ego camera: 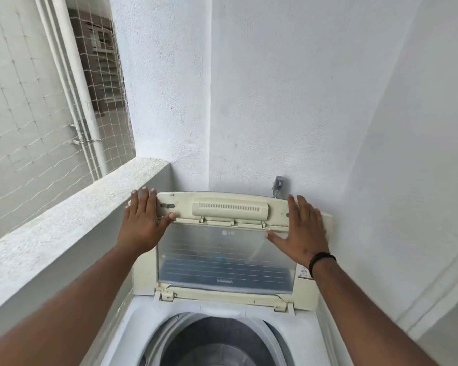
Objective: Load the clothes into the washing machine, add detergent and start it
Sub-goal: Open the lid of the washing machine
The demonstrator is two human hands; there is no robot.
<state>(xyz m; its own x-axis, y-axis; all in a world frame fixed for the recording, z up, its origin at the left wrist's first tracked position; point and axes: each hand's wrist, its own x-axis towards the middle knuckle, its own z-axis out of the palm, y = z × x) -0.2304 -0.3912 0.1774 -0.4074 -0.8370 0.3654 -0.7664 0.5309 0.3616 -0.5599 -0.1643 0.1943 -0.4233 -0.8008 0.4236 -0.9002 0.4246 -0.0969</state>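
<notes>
I see the washing machine (222, 326) standing in a corner between a low parapet wall (72, 220) on the left and white plastered walls (288, 101) behind and to the right. Its folding lid (222, 249) is raised upright at the back, the clear panel facing me, and the round drum opening (220, 342) lies below, dark inside. My left hand (140, 225) grasps the lid's upper left corner, thumb curled onto its front face. My right hand (302, 231) lies flat against the upper right edge, fingers straight and spread, a dark band (321, 261) on the wrist. A tap (277, 186) juts from the wall just behind the lid.
</notes>
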